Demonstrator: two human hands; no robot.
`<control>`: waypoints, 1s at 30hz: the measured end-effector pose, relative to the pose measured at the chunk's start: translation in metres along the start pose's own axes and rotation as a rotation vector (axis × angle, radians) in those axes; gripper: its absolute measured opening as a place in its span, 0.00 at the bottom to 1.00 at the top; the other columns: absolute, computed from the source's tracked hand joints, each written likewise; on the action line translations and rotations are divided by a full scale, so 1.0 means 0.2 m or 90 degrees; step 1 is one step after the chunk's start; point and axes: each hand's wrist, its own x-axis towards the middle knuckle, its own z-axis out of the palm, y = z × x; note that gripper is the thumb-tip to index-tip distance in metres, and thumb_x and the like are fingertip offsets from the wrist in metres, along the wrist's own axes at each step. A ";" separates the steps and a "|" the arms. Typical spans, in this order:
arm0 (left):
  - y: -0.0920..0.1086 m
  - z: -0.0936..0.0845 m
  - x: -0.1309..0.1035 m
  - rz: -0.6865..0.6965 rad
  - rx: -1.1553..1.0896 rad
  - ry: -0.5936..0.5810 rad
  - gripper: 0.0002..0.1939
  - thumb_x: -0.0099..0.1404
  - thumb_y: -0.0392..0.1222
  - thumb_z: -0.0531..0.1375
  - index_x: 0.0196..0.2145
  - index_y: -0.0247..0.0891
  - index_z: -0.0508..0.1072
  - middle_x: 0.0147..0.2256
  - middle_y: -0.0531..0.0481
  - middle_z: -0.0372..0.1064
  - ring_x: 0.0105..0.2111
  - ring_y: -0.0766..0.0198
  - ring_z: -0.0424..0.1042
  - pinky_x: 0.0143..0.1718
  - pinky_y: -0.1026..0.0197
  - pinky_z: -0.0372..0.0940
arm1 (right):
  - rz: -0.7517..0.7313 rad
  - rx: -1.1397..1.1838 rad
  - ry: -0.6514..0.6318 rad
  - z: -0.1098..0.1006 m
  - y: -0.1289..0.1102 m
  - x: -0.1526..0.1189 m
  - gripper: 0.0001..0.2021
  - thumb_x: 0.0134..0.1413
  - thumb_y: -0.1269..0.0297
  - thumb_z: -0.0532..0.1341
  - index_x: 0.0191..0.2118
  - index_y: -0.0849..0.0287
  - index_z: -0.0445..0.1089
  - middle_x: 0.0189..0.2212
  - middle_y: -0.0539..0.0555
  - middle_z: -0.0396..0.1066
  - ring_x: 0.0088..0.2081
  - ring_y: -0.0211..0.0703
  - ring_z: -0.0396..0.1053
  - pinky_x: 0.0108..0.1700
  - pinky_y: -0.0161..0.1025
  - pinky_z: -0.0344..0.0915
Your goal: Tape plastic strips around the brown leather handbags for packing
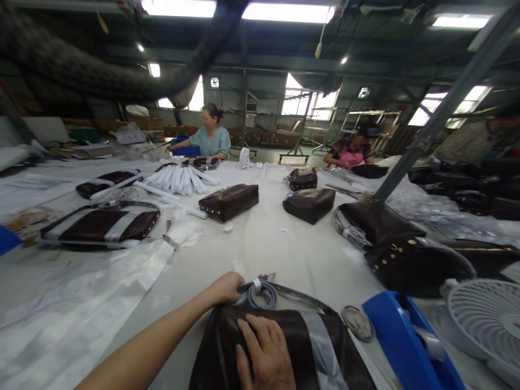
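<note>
In front of me on the table lies a dark brown leather handbag (292,327), with a pale translucent wrapping strip (320,341) across its right part. At the bag's far left corner my left hand (228,288) is closed on the handbag strap (292,292), its fingertips mostly hidden. Just beside that hand rests a coiled grey cord (262,295) bound with a white band. My right hand (266,352) lies flat on the bag's upper side, fingers stretched and a little apart.
A blue tape dispenser (406,336) and a white fan (487,319) stand at right. More brown bags (229,201) and white rolls (181,179) lie farther off. Clear plastic sheeting (89,303) covers the left. Co-workers (211,138) are across the table; a metal post (434,108) rises at right.
</note>
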 end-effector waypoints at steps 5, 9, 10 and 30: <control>-0.01 0.00 -0.01 0.006 -0.006 0.032 0.16 0.60 0.50 0.61 0.23 0.36 0.66 0.21 0.57 0.58 0.23 0.68 0.59 0.28 0.64 0.55 | -0.001 0.009 -0.016 -0.01 -0.01 0.01 0.18 0.54 0.71 0.56 0.52 0.61 0.66 0.45 0.60 0.71 0.45 0.52 0.68 0.46 0.52 0.68; -0.02 -0.01 -0.03 0.019 -0.080 -0.010 0.23 0.58 0.60 0.57 0.24 0.36 0.67 0.20 0.58 0.56 0.22 0.69 0.56 0.23 0.66 0.50 | 0.004 0.010 -0.018 -0.02 -0.01 0.00 0.19 0.55 0.71 0.55 0.53 0.61 0.66 0.45 0.60 0.71 0.45 0.52 0.67 0.47 0.52 0.68; -0.03 0.00 -0.03 0.023 -0.100 -0.017 0.25 0.59 0.63 0.55 0.25 0.36 0.67 0.20 0.58 0.56 0.22 0.69 0.55 0.23 0.66 0.50 | 0.004 0.010 -0.015 -0.02 -0.01 0.00 0.19 0.55 0.71 0.55 0.53 0.61 0.66 0.45 0.60 0.71 0.45 0.52 0.68 0.47 0.52 0.68; 0.09 -0.11 -0.10 0.001 -0.394 0.323 0.39 0.58 0.77 0.38 0.23 0.38 0.66 0.19 0.52 0.59 0.18 0.66 0.58 0.22 0.63 0.55 | 0.006 0.036 -0.006 -0.03 -0.02 0.01 0.19 0.53 0.72 0.56 0.52 0.62 0.67 0.45 0.61 0.71 0.45 0.54 0.67 0.46 0.53 0.67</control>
